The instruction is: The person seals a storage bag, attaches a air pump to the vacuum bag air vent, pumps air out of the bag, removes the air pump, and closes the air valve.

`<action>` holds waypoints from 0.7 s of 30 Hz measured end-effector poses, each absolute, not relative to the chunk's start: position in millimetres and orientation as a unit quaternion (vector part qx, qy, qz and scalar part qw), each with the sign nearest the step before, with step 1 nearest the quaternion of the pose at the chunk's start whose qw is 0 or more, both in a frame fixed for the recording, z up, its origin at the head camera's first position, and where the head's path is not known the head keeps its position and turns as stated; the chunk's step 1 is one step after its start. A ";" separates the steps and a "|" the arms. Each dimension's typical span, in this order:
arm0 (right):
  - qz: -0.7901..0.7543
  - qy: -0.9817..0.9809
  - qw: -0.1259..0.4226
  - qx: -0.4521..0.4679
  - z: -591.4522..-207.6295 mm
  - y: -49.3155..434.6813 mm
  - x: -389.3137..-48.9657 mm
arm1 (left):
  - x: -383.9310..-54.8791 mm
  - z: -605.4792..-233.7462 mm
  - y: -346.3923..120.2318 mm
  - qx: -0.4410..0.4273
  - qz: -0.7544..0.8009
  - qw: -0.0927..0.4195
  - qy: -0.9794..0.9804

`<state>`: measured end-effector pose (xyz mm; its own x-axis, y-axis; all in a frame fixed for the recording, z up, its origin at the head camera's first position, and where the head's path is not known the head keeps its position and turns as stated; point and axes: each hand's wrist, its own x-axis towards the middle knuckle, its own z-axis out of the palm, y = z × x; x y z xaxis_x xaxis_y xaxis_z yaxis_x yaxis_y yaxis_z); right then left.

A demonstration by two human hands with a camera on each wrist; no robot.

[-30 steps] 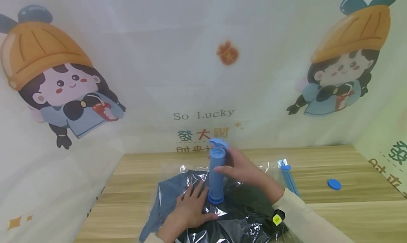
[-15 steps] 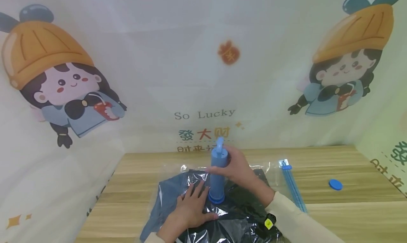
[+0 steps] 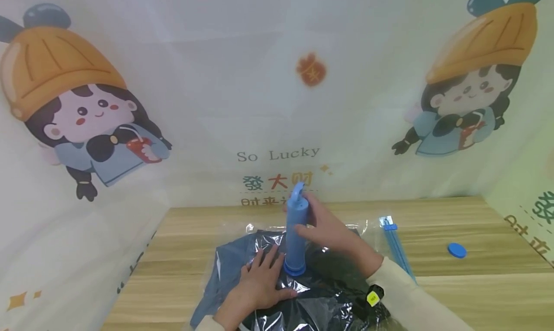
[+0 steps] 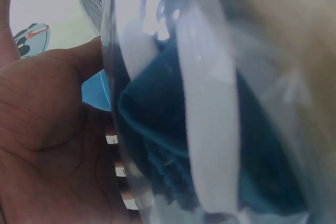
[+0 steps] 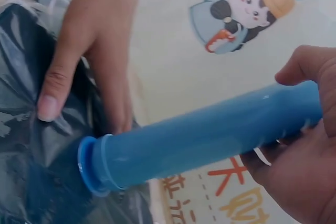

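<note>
A blue hand pump (image 3: pixel 296 239) stands nearly upright on a clear plastic storage bag (image 3: pixel 311 311) packed with dark, folded cloth. Its foot meets a blue valve ring (image 5: pixel 93 166) on the bag. My right hand (image 3: pixel 331 230) grips the upper barrel, thumb in front and fingers behind, as the right wrist view (image 5: pixel 310 166) of that hand confirms. Just left of the pump's foot, my left hand (image 3: pixel 261 283) presses on the bag with its fingers spread. The left wrist view shows its palm (image 4: pixel 42 114) against the plastic, cloth visible through it.
A round blue cap (image 3: pixel 457 250) lies on the wooden table (image 3: pixel 484 302) to the right. Beside the bag's right edge is a blue zip strip with a slider (image 3: pixel 391 226). A printed white curtain (image 3: pixel 203 105) hangs behind the table.
The pump's handle has turned from pointing left to standing more end-on. My right hand shifted left along the pump, then slightly back right. My left hand has stayed in place.
</note>
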<state>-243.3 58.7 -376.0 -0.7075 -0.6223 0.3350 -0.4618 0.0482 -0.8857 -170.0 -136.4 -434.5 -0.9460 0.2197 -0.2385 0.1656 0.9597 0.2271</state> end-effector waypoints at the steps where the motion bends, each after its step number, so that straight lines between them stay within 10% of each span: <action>1: -0.578 0.711 0.074 -0.393 -374.9 60.7 -244.8 | -169.7 -434.1 -136.4 0.098 0.104 0.131 0.981; 21: -0.489 0.804 -0.047 -0.335 -372.8 56.1 -237.7 | -170.1 -434.9 -137.2 0.102 0.098 0.129 0.982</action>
